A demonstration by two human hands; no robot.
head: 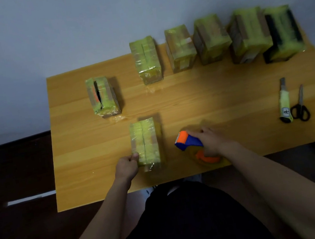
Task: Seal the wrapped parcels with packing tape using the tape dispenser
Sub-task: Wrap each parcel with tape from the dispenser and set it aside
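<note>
parcels wrapped in yellow-green tape sit across a light wooden desk [210, 95]. nearest the person, at about 7 o'clock on the desk, lies the small yellow-green taped parcel [147, 144], blurred, with the left hand [127, 164] curled around its near left corner, thumb on top. just to its right, at about 6 o'clock, the right hand [212, 142] grips the blue and orange tape dispenser [192, 143], whose orange roller end points toward the parcel without touching it; the orange-cored roll sits under the palm against the desk. at 9 o'clock stands a taped cardboard parcel with a dark slit along its top [103, 96]. along the far edge, from 12 to 2 o'clock, a row of five taller wrapped parcels [210, 39] stands side by side, the rightmost showing black sides. at 3 o'clock a pale yellow utility knife [284, 102] lies just beside black-handled scissors [299, 106], well apart from both hands.
</note>
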